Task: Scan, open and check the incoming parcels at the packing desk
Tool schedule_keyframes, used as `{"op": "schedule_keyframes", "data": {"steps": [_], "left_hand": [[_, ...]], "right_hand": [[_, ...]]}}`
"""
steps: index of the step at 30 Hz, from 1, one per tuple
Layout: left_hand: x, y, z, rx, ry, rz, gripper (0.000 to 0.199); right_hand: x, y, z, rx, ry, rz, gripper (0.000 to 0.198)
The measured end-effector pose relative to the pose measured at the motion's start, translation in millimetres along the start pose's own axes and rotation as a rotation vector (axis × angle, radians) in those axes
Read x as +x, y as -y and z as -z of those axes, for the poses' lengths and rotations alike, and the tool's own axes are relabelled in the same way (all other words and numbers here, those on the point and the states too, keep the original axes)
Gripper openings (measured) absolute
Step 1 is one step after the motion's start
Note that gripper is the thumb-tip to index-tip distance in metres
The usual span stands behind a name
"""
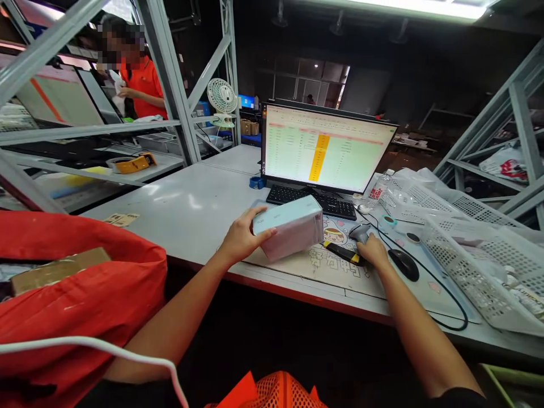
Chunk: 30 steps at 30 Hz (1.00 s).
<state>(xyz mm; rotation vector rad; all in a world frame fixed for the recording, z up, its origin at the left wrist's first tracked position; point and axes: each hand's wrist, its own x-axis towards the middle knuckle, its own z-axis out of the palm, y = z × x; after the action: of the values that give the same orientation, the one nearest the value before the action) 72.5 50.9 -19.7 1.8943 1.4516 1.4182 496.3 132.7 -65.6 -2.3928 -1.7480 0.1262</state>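
Note:
My left hand (pixel 243 235) is closed on the left end of a pale box (pixel 291 229), thumb in front and fingers over the top. The box is tilted just above the desk mat (pixel 297 266), and a small printed label shows on its right end. To the right, my right hand (pixel 373 252) is wrapped around the handle of a grey barcode scanner (pixel 360 231), whose head points toward the monitor. A black and yellow utility knife (pixel 343 253) lies on the mat between the box and my right hand.
A monitor (pixel 323 147) and black keyboard (pixel 312 201) stand behind the box. A black mouse (pixel 403 264), a cable and white perforated baskets (pixel 480 283) lie to the right. At left are a red bag (pixel 85 306) and metal frame (pixel 170 79); a person (pixel 144 85) stands beyond.

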Motion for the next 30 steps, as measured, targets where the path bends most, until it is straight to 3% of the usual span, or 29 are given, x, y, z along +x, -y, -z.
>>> {"op": "schedule_keyframes", "data": {"steps": [4, 7, 13, 18, 21, 24, 27, 30], "left_hand": [[17, 2, -20, 0.176, 0.123, -0.082, 0.064], [16, 14, -31, 0.242, 0.118, -0.085, 0.064], [-4, 41, -38, 0.168, 0.016, -0.055, 0.103], [-16, 63, -43, -0.054, 0.027, 0.095, 0.134], [-21, 68, -43, -0.038, 0.124, 0.236, 0.135], [-24, 66, -41, 0.019, 0.226, 0.306, 0.128], [-26, 64, -40, -0.001, 0.289, 0.316, 0.121], [-27, 66, -37, -0.020, 0.289, 0.298, 0.112]], "right_hand": [[-1, 5, 15, 0.029, 0.019, 0.031, 0.050], [-23, -3, 35, 0.066, 0.011, 0.130, 0.051], [-105, -27, 81, 0.316, 0.116, 0.654, 0.040], [-141, -24, 97, 0.364, 0.129, 0.762, 0.022], [-137, -23, 90, 0.354, 0.116, 0.761, 0.024], [-111, -28, 73, 0.335, 0.056, 0.698, 0.039], [-64, -34, 48, 0.256, -0.045, 0.515, 0.055], [-14, -37, 20, 0.119, -0.083, 0.252, 0.059]]}}
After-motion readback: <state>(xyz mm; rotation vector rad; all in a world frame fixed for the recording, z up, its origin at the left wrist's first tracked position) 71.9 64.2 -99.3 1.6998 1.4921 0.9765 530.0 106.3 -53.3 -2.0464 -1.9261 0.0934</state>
